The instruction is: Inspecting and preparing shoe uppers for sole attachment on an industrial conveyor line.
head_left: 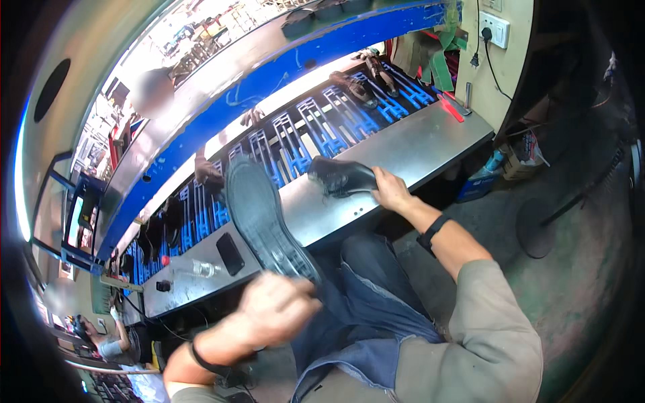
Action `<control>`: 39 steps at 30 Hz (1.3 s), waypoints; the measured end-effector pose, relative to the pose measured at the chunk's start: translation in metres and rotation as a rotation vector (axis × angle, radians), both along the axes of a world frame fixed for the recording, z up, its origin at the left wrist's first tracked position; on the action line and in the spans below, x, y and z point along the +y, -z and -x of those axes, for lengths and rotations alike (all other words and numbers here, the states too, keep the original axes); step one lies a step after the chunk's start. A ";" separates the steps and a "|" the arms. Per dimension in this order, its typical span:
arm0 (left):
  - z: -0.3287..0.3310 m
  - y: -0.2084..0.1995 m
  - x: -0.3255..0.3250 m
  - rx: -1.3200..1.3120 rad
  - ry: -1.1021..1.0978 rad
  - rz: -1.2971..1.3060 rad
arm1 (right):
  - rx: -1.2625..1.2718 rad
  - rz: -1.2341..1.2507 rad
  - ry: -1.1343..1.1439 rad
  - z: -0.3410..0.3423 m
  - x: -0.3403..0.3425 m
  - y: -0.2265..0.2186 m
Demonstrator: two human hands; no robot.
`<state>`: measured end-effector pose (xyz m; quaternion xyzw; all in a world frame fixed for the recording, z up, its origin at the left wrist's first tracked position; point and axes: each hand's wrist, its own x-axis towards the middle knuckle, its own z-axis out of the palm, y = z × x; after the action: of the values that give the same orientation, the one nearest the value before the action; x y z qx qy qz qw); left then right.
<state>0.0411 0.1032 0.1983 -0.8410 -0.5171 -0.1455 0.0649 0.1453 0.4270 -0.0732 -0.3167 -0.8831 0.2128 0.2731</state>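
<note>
My left hand (279, 309), smeared by motion, is closed around the heel end of a long black shoe sole (259, 208). The sole is raised at a slant over the edge of the metal ledge, its ribbed tread turned toward me. Whether an upper is joined behind it stays hidden. My right hand (392, 190) grips a black lace-up shoe (342, 178) at its heel. That shoe is at the metal ledge (430, 148), its toe pointing left toward the rack.
Behind the ledge runs a conveyor with blue-and-metal racks (322, 127) carrying brown shoes (353, 87). A phone (230, 254) and clear bottle (201, 269) lie left; a red-handled tool (451, 109) lies right. Another person's hand (252, 116) shows across the conveyor. A round stand base (537, 228) is on the floor.
</note>
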 end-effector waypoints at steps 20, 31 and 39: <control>0.129 0.252 -0.093 -1.356 -0.996 -0.013 | 0.635 1.644 -0.588 -0.086 -0.204 -0.096; 0.075 0.151 -0.103 -1.920 -0.231 0.151 | 0.598 2.388 -0.430 -0.127 -0.224 -0.045; 0.030 0.119 -0.080 -2.126 -0.220 0.180 | 0.092 1.656 -0.911 -0.068 -0.238 -0.105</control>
<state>0.0111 0.0235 0.0796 -0.2336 -0.3900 -0.7579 -0.4679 0.2137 0.1886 0.0319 -0.0258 -0.4783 0.8705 -0.1131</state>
